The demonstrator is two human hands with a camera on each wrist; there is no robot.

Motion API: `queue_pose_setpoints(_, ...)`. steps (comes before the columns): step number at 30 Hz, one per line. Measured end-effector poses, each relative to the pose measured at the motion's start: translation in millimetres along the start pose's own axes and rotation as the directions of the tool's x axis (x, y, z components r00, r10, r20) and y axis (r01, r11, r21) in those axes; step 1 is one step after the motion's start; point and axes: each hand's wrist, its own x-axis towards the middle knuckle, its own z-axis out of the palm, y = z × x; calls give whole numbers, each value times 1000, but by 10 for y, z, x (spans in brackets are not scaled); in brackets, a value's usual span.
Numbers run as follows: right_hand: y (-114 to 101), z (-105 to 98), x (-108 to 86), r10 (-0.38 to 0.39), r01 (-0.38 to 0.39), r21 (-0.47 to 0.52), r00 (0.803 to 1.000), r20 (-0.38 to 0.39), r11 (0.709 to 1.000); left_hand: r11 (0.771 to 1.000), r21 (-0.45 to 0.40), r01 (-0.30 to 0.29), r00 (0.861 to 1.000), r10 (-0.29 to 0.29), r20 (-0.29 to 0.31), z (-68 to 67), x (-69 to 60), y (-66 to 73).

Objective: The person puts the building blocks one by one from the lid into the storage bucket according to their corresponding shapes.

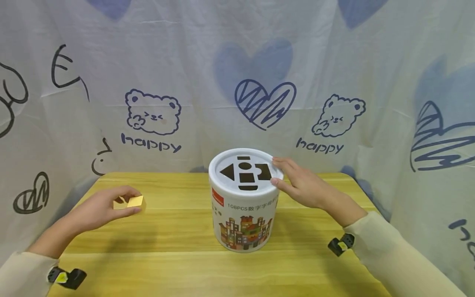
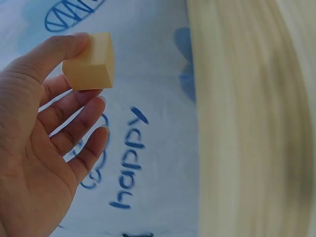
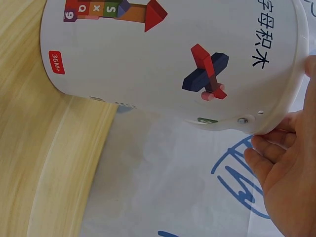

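In the head view, my left hand (image 1: 105,208) is over the left part of the table. Its thumb and index finger pinch a small yellow wooden block (image 1: 135,201); the left wrist view shows that block (image 2: 94,64) at the fingertips, the other fingers loosely bent. A white cylindrical block bucket (image 1: 243,218) stands upright at mid-table, printed with colored toy buildings. Its lid (image 1: 228,187) has several shaped holes, among them a triangle and a circle. My right hand (image 1: 306,185) holds the lid's right rim, fingers bent at the edge in the right wrist view.
Under everything is a yellow wood-grain table (image 1: 167,264). A white curtain (image 1: 200,82) with blue hearts and bear drawings hangs behind it and along both sides. Each wrist carries a small black device; one is the left wrist device (image 1: 67,277).
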Motion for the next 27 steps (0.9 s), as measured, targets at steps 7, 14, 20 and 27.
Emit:
queue_pose_setpoints(7,-7,-4,-7,-3,3,6,1000,-2,1000,1000,-6,-16,1000,16,-7,-144,176,247)
queue_pose_setpoints(14,-10,-4,-6,-6,6,9,1000,-5,1000,999,-10,-43,999,43,-2,-240,372,505)
queue_pose_setpoints(20,-10,-3,-8,-2,2,5,1000,-2,1000,994,-37,-99,995,100,18,-295,554,706)
queue_pose_setpoints(27,-8,2,-12,-1,1,6,1000,-3,1000,977,-51,-206,978,207,18,-355,775,925)
